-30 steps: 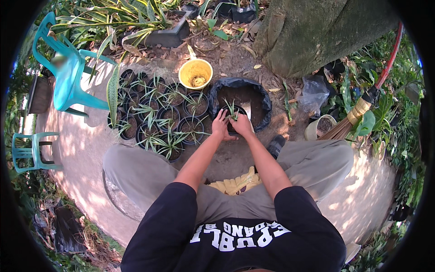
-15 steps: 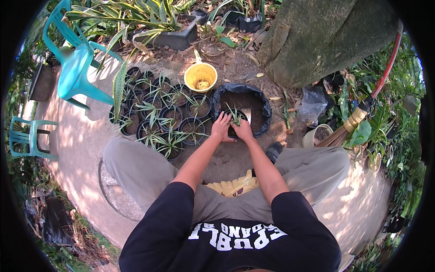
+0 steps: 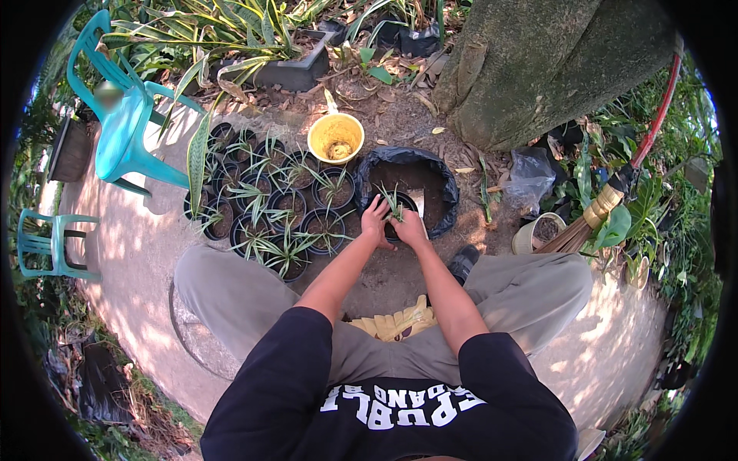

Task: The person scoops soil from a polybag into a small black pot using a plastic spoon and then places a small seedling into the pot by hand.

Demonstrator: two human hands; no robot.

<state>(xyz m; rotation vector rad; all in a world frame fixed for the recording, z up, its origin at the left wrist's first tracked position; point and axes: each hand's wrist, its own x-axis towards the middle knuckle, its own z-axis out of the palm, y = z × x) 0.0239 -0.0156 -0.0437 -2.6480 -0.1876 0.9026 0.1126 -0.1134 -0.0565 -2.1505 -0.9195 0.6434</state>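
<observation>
In front of me, at the near edge of a soil-filled black plastic bag (image 3: 447, 217) with an open, rolled rim, sits a small black plant pot (image 3: 413, 198). A small plant (image 3: 394, 201) with narrow green-and-white leaves stands in it. My left hand (image 3: 374, 223) curves round the pot's left side, its fingers against the wall. My right hand (image 3: 410, 228) is closed at the base of the plant, fingertips hidden among leaves and pot. Left of the bag, several black pots (image 3: 288, 209) hold similar striped plants.
A yellow bucket (image 3: 336, 139) containing something yellowish stands behind the pots. Yellow gloves (image 3: 396, 321) lie in my lap. A tree trunk (image 3: 530, 77) rises at far right, near a broom (image 3: 588, 215) and a whitish pot (image 3: 530, 234). Turquoise chairs (image 3: 127, 127) stand left.
Both hands stay at the small pot and plant. My left fingers have spread slightly and shifted a little; the view has moved slightly.
</observation>
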